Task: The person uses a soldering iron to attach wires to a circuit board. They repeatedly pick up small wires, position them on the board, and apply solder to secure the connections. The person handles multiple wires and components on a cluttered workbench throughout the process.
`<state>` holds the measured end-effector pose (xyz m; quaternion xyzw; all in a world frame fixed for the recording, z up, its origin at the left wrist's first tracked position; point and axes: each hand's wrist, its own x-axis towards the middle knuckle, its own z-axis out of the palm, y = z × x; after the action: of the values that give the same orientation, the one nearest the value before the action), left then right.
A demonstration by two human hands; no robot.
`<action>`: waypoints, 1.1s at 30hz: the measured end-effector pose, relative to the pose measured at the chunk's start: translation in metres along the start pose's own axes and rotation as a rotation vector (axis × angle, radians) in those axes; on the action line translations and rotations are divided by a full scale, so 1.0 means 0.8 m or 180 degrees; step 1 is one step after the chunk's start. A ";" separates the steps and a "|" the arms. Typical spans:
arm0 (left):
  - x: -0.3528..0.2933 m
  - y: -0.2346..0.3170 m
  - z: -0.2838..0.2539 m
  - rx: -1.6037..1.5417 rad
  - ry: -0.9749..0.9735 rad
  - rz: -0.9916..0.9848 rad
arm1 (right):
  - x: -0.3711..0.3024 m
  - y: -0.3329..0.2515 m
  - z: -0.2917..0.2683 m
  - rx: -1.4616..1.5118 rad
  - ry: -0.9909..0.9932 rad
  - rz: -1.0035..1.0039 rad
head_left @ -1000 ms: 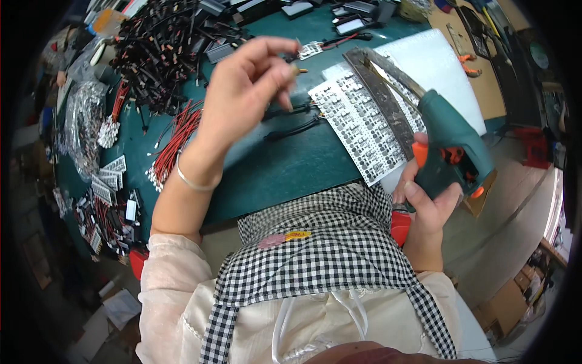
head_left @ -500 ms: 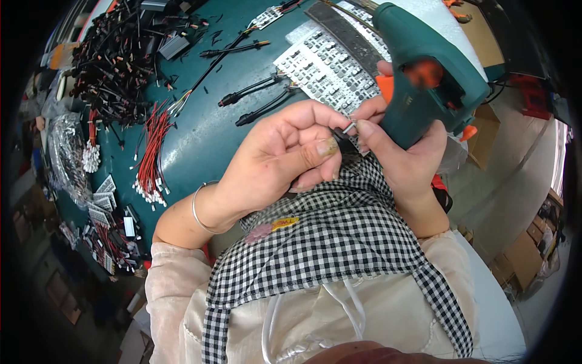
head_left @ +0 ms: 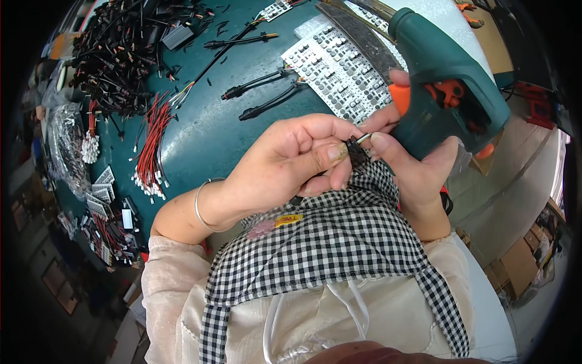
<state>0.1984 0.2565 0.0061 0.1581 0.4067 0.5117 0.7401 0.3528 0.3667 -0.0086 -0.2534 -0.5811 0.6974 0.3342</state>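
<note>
My left hand is closed on a black cable, pinched between thumb and fingers. Stripped of its sheath, the cable's end shows thin light wires that reach the fingertips of my right hand. That thumb and forefinger pinch at the wire tips. The same hand also carries a dark green soldering gun with an orange trigger, its nose angled to the upper left. Most of the cable is hidden behind my left fingers and against the checked apron. Just beyond my hands lies a sheet of white circuit boards.
A dark metal strip lies across the boards. Two short black connector cables rest on the green table. Farther left are a bundle of red wires, a heap of black cables and a clear plastic bag.
Both hands, with the cable and soldering gun, have shifted slightly right and down in view. The wire ends now tilt up toward my right thumb. My grips look the same.
</note>
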 end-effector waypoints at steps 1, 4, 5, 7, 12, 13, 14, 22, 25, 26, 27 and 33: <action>0.000 -0.001 0.000 -0.0035 -0.0005 -0.0041 | 0.000 0.001 -0.001 -0.0009 -0.0048 -0.0040; 0.001 -0.002 -0.003 -0.0118 -0.0049 -0.0104 | -0.001 0.002 -0.004 -0.0006 -0.0165 -0.0080; 0.001 -0.002 -0.003 -0.0142 -0.0068 -0.0114 | -0.003 0.004 -0.007 -0.0041 -0.0210 -0.0106; 0.002 -0.003 -0.002 -0.0183 -0.0075 -0.0094 | -0.003 0.006 -0.011 -0.0138 -0.0315 -0.0176; 0.002 -0.008 -0.004 -0.0053 -0.0062 0.0003 | -0.003 0.010 -0.016 -0.0252 -0.0522 -0.0366; 0.002 -0.008 -0.005 -0.0065 -0.0087 0.0024 | -0.004 0.011 -0.016 -0.0250 -0.0529 -0.0387; 0.002 -0.009 -0.006 -0.0077 -0.0111 0.0047 | -0.005 0.012 -0.016 -0.0244 -0.0506 -0.0389; 0.002 -0.013 -0.006 -0.0038 -0.0040 0.0162 | -0.005 0.011 -0.016 -0.0348 -0.0583 -0.0341; 0.003 -0.014 -0.007 0.0006 -0.0143 0.0154 | -0.004 0.011 -0.016 -0.0340 -0.0612 -0.0341; 0.003 -0.015 -0.008 0.0037 -0.0180 0.0175 | -0.004 0.012 -0.016 -0.0334 -0.0623 -0.0344; 0.002 -0.014 -0.008 0.0053 -0.0175 0.0153 | -0.004 0.011 -0.016 -0.0321 -0.0623 -0.0315; 0.002 -0.014 -0.005 0.0174 -0.0155 0.0160 | -0.005 0.013 -0.015 -0.0127 -0.0557 -0.0191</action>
<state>0.2022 0.2528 -0.0044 0.2008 0.3983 0.5149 0.7320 0.3626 0.3699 -0.0214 -0.1806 -0.6292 0.6948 0.2978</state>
